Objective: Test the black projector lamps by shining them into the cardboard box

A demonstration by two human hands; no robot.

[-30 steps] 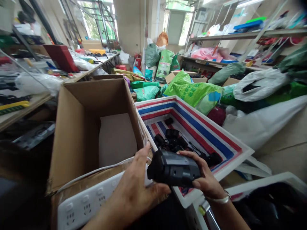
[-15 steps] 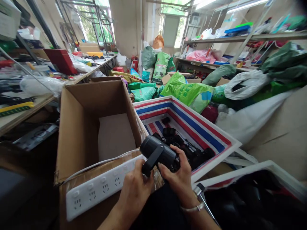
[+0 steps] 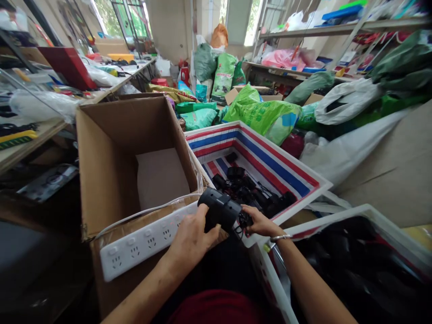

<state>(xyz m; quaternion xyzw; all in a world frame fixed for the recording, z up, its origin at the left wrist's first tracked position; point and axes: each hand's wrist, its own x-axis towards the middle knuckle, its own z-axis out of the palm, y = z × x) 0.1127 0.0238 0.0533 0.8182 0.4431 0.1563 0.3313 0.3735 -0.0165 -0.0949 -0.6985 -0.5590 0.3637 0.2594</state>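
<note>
My left hand (image 3: 192, 238) grips a black hair dryer (image 3: 219, 209) by its body, just above a white power strip (image 3: 141, 240). The strip lies on the flap of an open cardboard box (image 3: 111, 135), which has a pale sheet at its bottom. My right hand (image 3: 259, 222) pinches the short black cord (image 3: 245, 219) at the dryer's end. Just beyond both hands, several similar black devices (image 3: 246, 189) lie in a foam box lined with red, white and blue stripes (image 3: 256, 144).
A second white box (image 3: 354, 265) full of dark items sits at lower right. A cluttered table (image 3: 43, 130) runs along the left. Stuffed green sacks (image 3: 259, 117) and white bags crowd the floor ahead, below loaded shelves (image 3: 324, 31).
The dryer has turned and moved left, nearer the power strip. My right hand has shifted from its body to the cord, and my hands have drawn closer to me.
</note>
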